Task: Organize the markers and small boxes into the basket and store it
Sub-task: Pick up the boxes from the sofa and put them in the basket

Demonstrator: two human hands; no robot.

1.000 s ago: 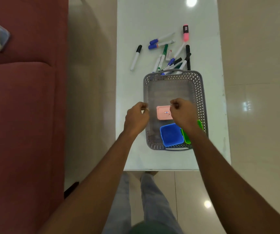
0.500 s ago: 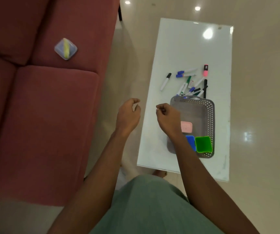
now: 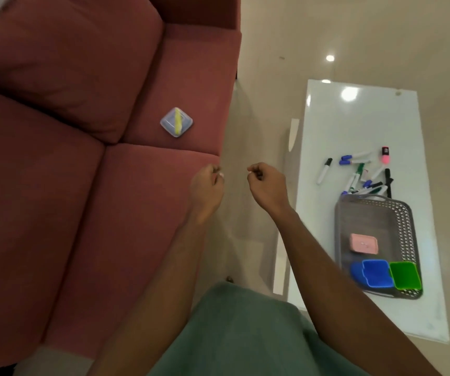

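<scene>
Left hand (image 3: 207,184) and right hand (image 3: 266,183) fisted, empty; basket (image 3: 406,226) on white table (image 3: 354,126).
Clear box (image 3: 176,122) on red sofa (image 3: 82,185); hands over sofa edge and floor; loose markers (image 3: 362,176) at grey mesh basket's far rim; pink box (image 3: 364,243), blue box (image 3: 377,273), green box (image 3: 405,275) inside.

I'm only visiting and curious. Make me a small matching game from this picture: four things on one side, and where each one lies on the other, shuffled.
1. pink box
2. green box
3. clear box
4. markers

a. on the red sofa
b. loose on the white table
c. in the basket, next to the blue box
d. in the basket, apart from the other boxes

Pairs: 1-d, 2-c, 3-a, 4-b.
</scene>
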